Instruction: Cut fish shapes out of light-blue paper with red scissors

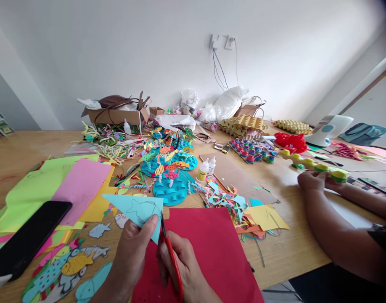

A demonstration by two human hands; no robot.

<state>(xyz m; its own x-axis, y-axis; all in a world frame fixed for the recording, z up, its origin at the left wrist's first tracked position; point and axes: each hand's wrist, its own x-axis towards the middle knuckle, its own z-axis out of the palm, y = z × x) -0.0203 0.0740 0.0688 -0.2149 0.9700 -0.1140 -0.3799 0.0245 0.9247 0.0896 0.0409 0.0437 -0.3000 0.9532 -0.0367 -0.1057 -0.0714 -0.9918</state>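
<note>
My left hand (134, 242) pinches a light blue piece of paper (130, 204) between thumb and fingers. A fish outline is drawn on that paper in dark line. My right hand (182, 261) is closed round red-handled scissors (174, 259), their blades pointing up at the right edge of the blue paper, near the fish's nose. How far the blades are apart I cannot tell. Below both hands lies a sheet of red paper (208, 248). Cut-out paper fish, among them a yellow one (77, 264), lie to the left of my left hand.
A black phone (25, 235) rests on coloured sheets at left. Ahead stand a blue base with paper fish (170, 189) and two glue bottles (203, 169). Paper scraps (231, 202) lie right of centre. At right, another person's hands (315, 181) hold a painted egg-carton strip (338, 176).
</note>
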